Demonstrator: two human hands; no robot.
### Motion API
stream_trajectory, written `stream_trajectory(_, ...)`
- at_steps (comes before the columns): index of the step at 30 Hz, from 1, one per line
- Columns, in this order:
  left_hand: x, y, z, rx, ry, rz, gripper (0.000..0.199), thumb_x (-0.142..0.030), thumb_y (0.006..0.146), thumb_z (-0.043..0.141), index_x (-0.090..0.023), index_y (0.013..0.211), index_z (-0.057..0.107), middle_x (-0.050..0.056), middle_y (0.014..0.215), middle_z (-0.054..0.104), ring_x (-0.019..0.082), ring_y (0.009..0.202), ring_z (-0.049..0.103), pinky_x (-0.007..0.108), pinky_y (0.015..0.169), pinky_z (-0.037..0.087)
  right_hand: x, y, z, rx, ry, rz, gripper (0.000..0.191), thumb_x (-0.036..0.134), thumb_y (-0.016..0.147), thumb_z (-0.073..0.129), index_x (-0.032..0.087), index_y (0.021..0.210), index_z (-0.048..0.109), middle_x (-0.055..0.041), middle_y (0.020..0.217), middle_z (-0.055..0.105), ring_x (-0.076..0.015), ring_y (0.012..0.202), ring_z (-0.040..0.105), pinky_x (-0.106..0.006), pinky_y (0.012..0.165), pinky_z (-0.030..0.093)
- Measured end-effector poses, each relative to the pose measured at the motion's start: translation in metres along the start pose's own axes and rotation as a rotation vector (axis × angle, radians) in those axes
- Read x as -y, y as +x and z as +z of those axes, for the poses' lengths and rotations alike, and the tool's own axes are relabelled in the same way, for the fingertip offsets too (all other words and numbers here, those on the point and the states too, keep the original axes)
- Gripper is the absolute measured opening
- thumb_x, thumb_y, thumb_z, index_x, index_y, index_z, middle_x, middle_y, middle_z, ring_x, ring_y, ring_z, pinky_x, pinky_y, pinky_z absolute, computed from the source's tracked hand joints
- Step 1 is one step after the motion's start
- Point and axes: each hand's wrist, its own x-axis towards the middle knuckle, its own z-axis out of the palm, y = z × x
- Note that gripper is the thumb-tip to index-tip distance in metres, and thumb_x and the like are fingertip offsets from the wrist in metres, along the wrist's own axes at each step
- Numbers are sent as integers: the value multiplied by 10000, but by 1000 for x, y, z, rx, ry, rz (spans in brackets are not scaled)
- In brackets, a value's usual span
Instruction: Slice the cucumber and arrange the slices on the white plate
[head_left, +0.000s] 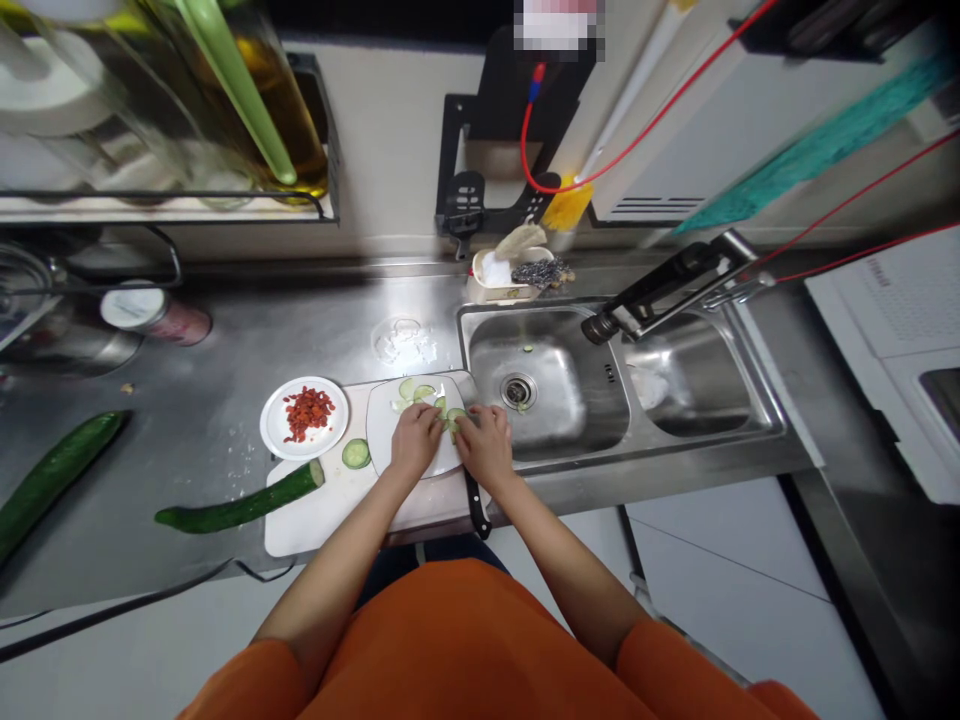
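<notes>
My left hand (417, 440) and my right hand (487, 447) meet over a white square plate (381, 440), fingertips pinched on thin cucumber slices (453, 416). The fingers partly hide these slices. Further pale slices (407, 388) lie towards the plate's far side. The plate rests on a white cutting board (292, 525). Left of it on the board lies one round cucumber piece (356, 454), near a cut cucumber (247, 506) whose cut end reaches over the board. A knife (478, 508) shows its black handle below my right hand, its blade mostly hidden by the plate.
A white round plate (267, 425) holds chopped red bits. At far left lie a whole cucumber (60, 475) and a lidded jar (157, 313). Right of the board is a double steel sink (555, 345) with a black faucet (660, 285). A scrubber holder (499, 292) stands behind.
</notes>
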Motion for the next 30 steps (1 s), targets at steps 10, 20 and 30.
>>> stream_trajectory(10, -6, -12, -34, -70, -5, 13, 237, -262, 867, 528, -178, 1034, 673, 88, 1006, 638, 203, 961, 590, 342, 895, 487, 1, -13, 5, -42, 49, 7, 154, 277, 878, 539, 252, 948, 674, -87, 1171, 521, -287, 1126, 331, -384, 837, 352)
stream_trajectory(20, 29, -74, -118, 101, 419, -502, 405, -335, 858, 513, -179, 1227, 574, 132, 1118, 615, 244, 906, 619, 335, 782, 481, 20, -47, 12, -70, 149, -125, 138, 241, 882, 537, 236, 868, 674, -76, 1099, 559, -261, 1088, 378, -361, 820, 353)
stream_trajectory(30, 36, -63, -109, 244, 395, -599, 293, -315, 835, 493, -156, 1041, 627, 144, 1000, 634, 260, 891, 618, 342, 784, 459, 42, -56, 18, 30, 168, -233, 133, 233, 877, 537, 226, 861, 669, -75, 1102, 565, -254, 1109, 361, -367, 845, 342)
